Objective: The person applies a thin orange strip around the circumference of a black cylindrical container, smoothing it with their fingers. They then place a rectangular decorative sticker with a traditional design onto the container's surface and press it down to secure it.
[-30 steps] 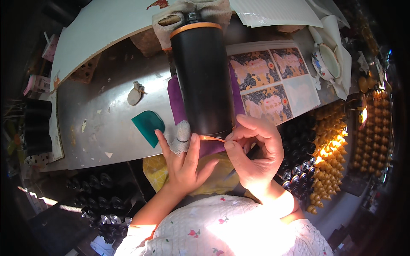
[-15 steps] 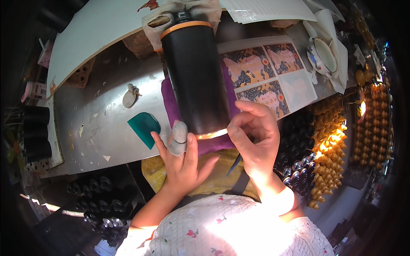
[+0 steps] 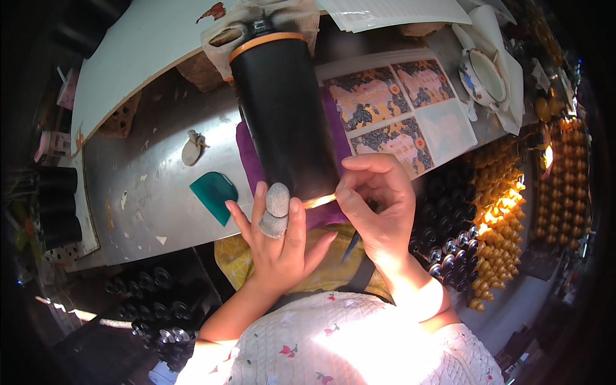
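A black cylinder (image 3: 285, 115) with orange-gold rims lies lengthwise in front of me on a purple cloth (image 3: 250, 151). My left hand (image 3: 279, 240) is open at its near end, fingers spread, one wrapped in a grey finger cover (image 3: 277, 200). Fingertips are at or close to the near rim; contact is unclear. My right hand (image 3: 382, 212) is closed, thumb and forefinger pinched beside the bright near rim (image 3: 319, 201). From under it a slim dark pointed tool (image 3: 350, 247) sticks out downward; its other end is hidden in the palm.
Left of the cylinder lie a green scraper (image 3: 215, 196) and a small tied cloth bundle (image 3: 192, 149). A patterned print sheet (image 3: 385, 115) and an enamel cup (image 3: 484, 77) are on the right. Rows of golden knobbed pieces (image 3: 500, 218) stand beyond the metal table's (image 3: 135, 212) right edge.
The cylinder has shifted slightly left in view. My left hand's fingers have moved a little right along the near rim, covering more of it. The right hand stays pinched near the rim.
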Available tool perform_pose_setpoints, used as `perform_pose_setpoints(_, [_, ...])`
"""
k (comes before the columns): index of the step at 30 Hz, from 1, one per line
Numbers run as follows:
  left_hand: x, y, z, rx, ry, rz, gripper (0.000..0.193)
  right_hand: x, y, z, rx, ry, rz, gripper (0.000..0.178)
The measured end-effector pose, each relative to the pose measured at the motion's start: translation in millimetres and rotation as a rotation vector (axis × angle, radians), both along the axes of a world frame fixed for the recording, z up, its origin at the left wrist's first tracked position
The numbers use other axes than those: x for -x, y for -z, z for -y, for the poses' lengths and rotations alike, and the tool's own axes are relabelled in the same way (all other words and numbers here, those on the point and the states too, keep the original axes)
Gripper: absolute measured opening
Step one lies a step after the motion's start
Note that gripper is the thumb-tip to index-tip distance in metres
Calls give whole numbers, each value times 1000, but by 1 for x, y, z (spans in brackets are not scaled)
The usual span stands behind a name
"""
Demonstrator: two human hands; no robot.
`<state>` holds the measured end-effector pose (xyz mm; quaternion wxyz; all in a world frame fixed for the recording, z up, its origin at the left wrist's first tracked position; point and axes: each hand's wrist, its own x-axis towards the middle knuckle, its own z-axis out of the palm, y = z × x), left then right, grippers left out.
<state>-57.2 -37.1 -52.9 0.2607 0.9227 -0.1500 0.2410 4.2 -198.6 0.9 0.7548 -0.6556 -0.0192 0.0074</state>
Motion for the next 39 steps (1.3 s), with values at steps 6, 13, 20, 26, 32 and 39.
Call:
perform_pose_setpoints(6, [-2, -20, 6, -236, 52, 5, 97, 0, 1, 4, 16, -33, 9, 32])
perform_pose_setpoints(13, [-18, -30, 5, -60, 126, 54, 108, -1, -1, 14, -35, 41, 5, 30])
perform_pose_setpoints(20, [-50, -44, -5, -214, -89, -116, 95, 15, 11, 14, 516, 85, 621, 46])
perform_pose_setpoints(26, [-56, -42, -10, -232, -134, 19, 89, 16, 16, -2, 581, 81, 710, 50])
perform_pose_setpoints(32, [-56, -39, -14, -203, -119, 13, 92, 19, 19, -1, 588, 114, 721, 51])
perform_pose_setpoints(39, [-53, -35, -19, -150, -78, -26, 88, 24, 19, 2, 660, 108, 700, 50])
